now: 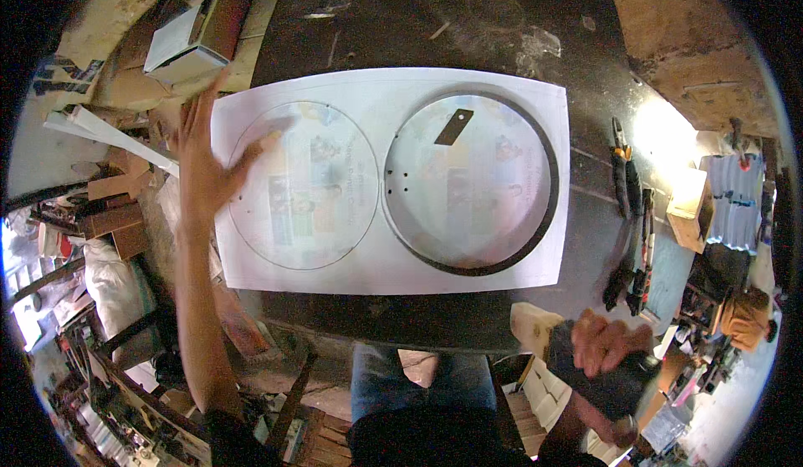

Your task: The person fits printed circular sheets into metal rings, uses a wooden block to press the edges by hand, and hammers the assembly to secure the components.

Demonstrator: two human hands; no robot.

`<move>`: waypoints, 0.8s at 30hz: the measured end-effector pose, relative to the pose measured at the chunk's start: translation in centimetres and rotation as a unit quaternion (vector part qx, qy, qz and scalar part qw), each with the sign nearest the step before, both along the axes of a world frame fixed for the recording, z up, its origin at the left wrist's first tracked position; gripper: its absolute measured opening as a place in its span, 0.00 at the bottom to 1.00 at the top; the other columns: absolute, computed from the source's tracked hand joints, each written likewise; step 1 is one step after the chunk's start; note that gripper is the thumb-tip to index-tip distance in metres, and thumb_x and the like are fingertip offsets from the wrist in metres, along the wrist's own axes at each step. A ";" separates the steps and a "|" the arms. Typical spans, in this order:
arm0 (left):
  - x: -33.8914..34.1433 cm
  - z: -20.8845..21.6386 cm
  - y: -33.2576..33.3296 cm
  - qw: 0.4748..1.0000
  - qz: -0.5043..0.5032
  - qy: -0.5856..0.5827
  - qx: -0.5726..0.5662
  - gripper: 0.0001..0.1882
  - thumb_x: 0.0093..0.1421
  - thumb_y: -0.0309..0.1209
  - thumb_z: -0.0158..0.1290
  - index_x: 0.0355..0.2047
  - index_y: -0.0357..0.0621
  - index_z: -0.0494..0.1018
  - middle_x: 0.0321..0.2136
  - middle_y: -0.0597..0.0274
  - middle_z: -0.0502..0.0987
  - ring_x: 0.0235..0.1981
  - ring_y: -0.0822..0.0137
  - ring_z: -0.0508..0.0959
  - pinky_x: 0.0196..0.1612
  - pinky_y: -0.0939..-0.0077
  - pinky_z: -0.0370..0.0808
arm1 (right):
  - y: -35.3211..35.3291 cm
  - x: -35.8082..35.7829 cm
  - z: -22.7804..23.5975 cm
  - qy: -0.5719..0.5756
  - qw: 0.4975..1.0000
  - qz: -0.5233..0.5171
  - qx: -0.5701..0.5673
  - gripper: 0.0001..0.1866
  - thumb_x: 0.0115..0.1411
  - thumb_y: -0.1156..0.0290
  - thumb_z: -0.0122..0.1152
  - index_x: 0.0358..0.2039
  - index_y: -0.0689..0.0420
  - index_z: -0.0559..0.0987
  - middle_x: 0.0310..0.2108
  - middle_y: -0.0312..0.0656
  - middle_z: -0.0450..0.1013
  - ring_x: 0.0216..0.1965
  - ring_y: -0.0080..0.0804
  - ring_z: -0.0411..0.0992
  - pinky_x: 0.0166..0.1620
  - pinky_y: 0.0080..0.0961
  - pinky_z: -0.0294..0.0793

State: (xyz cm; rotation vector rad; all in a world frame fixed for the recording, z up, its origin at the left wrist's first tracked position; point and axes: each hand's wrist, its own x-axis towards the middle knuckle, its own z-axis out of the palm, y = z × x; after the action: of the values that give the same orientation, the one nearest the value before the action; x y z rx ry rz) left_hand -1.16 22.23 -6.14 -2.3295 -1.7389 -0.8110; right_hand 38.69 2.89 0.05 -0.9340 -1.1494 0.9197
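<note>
Laying the left hand (207, 170), with fingers spread, over the left edge of a white sheet (376, 279) on the tabletop (401, 48); at near right, curling the fingers of the right hand (600, 346) around a blurred dark object (631, 382). Perhaps risking, through a sideways drag, displacing the dark ring (553, 191) on the sheet's right half. Counting one sheet, one ring, one flat strip (453, 127), one thin-lined circle (305, 203).

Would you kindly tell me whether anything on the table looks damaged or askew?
Nothing seems badly amiss, but the dark, flat tabletop looks worn, with pale scuffs toward its far side. A small dark slant-ended plate lies askew and off-centre inside the dark round hoop.
</note>
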 end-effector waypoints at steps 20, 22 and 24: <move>13.0 -0.1 -13.2 0.956 0.064 -0.217 -0.184 0.67 0.30 0.51 0.75 0.65 0.38 0.50 0.56 0.49 0.66 0.60 0.51 0.61 0.61 0.52 0.52 | 8.2 4.1 5.8 0.019 0.996 0.081 0.012 0.15 0.58 0.55 0.55 0.33 0.53 0.67 0.26 0.36 0.62 0.28 0.28 0.59 0.39 0.29 0.60; 13.3 0.0 -11.9 0.959 0.046 -0.190 -0.207 0.71 0.28 0.52 0.76 0.67 0.39 0.47 0.57 0.49 0.66 0.61 0.52 0.61 0.61 0.56 0.52 | 10.0 4.5 6.8 0.006 0.972 0.227 0.057 0.10 0.63 0.59 0.52 0.32 0.51 0.67 0.25 0.33 0.61 0.26 0.27 0.58 0.38 0.28 0.60; 13.1 -0.5 -11.4 0.958 0.027 -0.238 -0.159 0.73 0.26 0.53 0.75 0.67 0.40 0.46 0.58 0.51 0.67 0.61 0.54 0.62 0.63 0.61 0.49 | 11.0 4.4 6.4 0.005 0.953 0.294 0.071 0.10 0.64 0.59 0.50 0.30 0.50 0.67 0.24 0.33 0.61 0.24 0.27 0.59 0.36 0.28 0.60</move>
State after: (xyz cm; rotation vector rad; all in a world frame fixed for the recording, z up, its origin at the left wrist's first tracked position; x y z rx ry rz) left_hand 11.98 10.80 -6.62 -2.4038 -2.2644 -1.2474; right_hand 43.04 13.88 6.49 -0.4649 -1.4986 1.2924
